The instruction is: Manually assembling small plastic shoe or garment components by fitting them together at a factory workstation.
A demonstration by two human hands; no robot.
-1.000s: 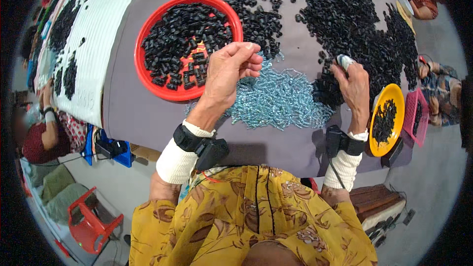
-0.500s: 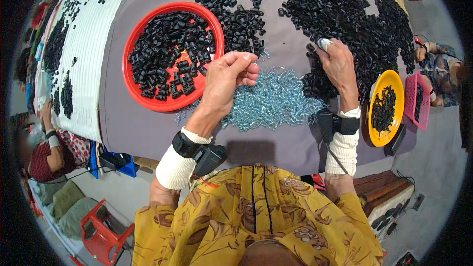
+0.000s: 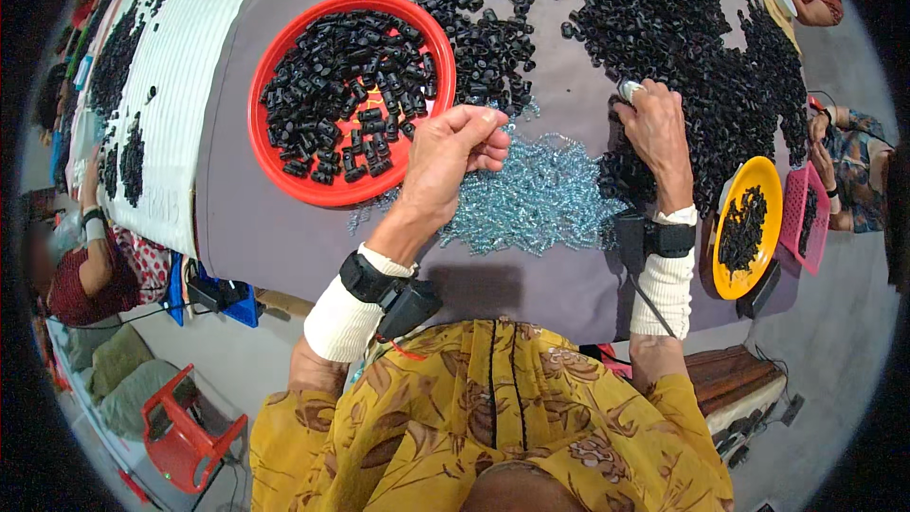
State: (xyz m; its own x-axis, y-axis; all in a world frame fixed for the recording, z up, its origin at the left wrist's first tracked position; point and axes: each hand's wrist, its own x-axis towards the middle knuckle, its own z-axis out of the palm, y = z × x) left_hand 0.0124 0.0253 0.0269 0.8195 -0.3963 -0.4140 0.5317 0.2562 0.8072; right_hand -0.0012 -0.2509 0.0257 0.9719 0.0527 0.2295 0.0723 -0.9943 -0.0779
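My left hand (image 3: pixel 453 157) is closed above the left side of a heap of small pale blue metal springs (image 3: pixel 531 199), thumb against the curled fingers. Whatever it pinches, if anything, is too small or hidden to make out. To the right, my right hand (image 3: pixel 656 133) reaches to the near edge of a wide spread of small black plastic pieces (image 3: pixel 654 9). Its fingers are bent downward, one with a whitish cover (image 3: pixel 628 89) at its tip; what lies under them is hidden. Left of my left hand, a red round tray (image 3: pixel 259 123) holds many short black cylindrical parts (image 3: pixel 341 76).
On the right stand a yellow oval tray (image 3: pixel 720 270) of thin black pieces and a pink basket (image 3: pixel 806 248). White ribbed sheeting (image 3: pixel 180 85) with black pieces covers the left. Other people sit at both sides. A red chair (image 3: pixel 180 436) stands lower left.
The view has shifted a little, so the tray and springs appear farther right. Both hands keep nearly the same closed poses, my left hand slightly farther right in the picture.
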